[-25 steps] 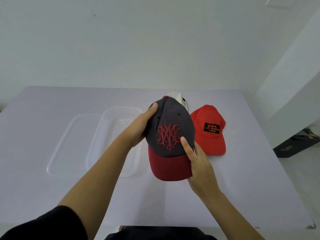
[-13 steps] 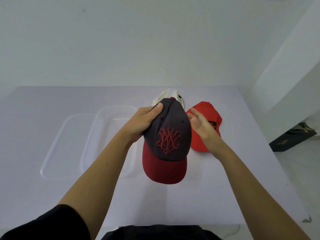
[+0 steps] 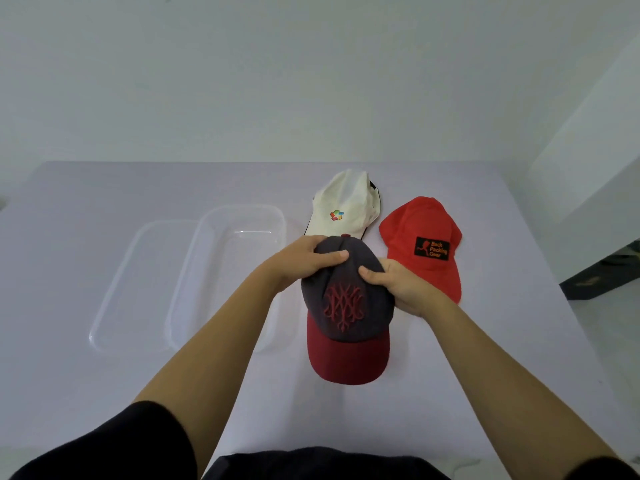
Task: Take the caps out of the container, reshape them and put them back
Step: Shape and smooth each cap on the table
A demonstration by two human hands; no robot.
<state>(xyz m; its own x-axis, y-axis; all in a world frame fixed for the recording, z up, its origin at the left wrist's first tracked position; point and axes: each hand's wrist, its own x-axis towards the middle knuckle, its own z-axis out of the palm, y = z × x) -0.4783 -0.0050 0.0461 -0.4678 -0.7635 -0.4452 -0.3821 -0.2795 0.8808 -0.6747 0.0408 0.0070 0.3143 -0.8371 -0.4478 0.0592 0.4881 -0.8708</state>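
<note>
A dark grey cap (image 3: 346,306) with a red emblem and a dark red brim is in the middle, held by both hands with its brim toward me. My left hand (image 3: 304,259) grips the crown's top left, thumb across the fabric. My right hand (image 3: 398,284) grips the crown's right side, thumb on top. A white cap (image 3: 346,206) with a small coloured logo lies on the table behind it. A red cap (image 3: 422,244) with a black patch lies at the right. The clear plastic container (image 3: 239,223) stands at the left with nothing visible inside.
The container's clear lid (image 3: 138,289) lies flat on the table to the container's left. The pale table (image 3: 104,375) ends at a wall behind and drops off at the right edge, where floor and a dark object (image 3: 602,275) show.
My right hand came back from beside the red cap and took hold of the grey cap's right side. The cap has moved lower and nearer the table; the white cap now shows fully.
</note>
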